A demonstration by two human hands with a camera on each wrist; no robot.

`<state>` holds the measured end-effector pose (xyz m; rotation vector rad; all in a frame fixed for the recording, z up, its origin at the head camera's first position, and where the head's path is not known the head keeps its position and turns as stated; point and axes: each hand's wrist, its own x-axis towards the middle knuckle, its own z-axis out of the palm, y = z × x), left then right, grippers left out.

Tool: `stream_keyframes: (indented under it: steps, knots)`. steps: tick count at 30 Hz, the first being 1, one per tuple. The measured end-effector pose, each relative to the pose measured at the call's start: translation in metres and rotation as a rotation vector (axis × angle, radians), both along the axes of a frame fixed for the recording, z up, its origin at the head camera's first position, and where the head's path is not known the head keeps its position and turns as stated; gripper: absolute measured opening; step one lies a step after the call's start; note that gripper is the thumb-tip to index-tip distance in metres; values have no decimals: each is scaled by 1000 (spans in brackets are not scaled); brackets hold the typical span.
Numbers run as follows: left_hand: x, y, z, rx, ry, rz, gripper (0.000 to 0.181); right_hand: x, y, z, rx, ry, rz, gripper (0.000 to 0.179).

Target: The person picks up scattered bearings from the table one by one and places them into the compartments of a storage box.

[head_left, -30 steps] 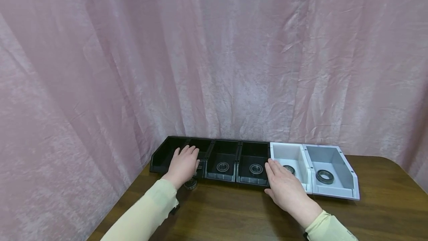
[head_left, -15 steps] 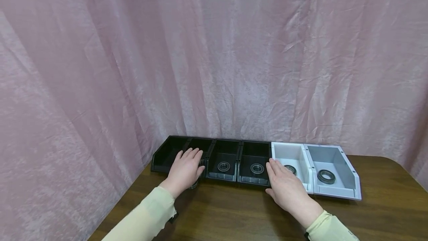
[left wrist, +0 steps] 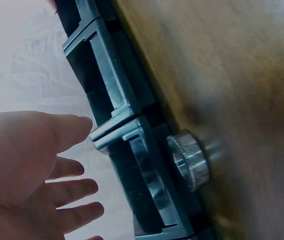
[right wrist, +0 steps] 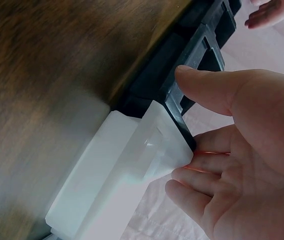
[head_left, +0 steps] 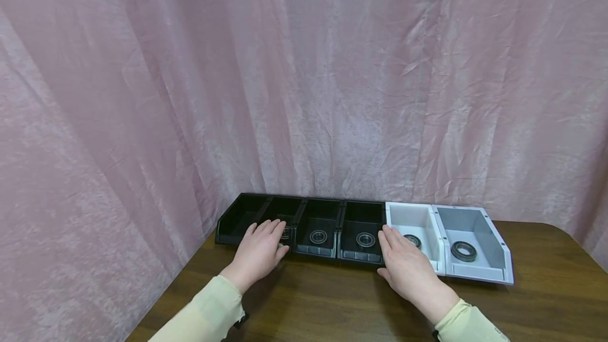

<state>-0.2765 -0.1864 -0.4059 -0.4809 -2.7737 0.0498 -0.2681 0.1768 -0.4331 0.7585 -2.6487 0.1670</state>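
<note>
My left hand [head_left: 258, 252] hovers over the front of the second black bin [head_left: 280, 207] from the left, fingers spread and holding nothing. A bearing [head_left: 286, 233] shows inside that bin, partly behind the fingers. On the table in front of the bins, another metal bearing [left wrist: 189, 160] stands on its edge in the left wrist view; the hand hides it in the head view. My right hand [head_left: 410, 265] rests with extended fingers at the front edge where a black bin [head_left: 362, 215] meets the white bin [right wrist: 131, 165]. Its thumb touches the black rim in the right wrist view.
Single bearings lie in the two middle black bins, such as this bearing [head_left: 318, 236], in the white bin, and in the grey bin [head_left: 480, 236] at the right end. The bins form one row along a pink curtain [head_left: 332, 94] on the wooden table [head_left: 332, 300].
My left hand has drawn back toward me and lower, uncovering more of the second black bin and its bearing. The table bearing has become hidden behind it. My right hand stays put.
</note>
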Motion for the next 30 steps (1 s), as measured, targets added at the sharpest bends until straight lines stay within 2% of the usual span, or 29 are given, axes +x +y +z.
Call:
stream_keyframes:
  steps: [15, 30]
  knots:
    - [19, -8, -12, 26, -42, 5, 60, -1, -1, -1, 2, 9, -1, 80]
    - [21, -16, -22, 29, -119, 45, 63, -1, -2, 0, 10, -17, -15, 81]
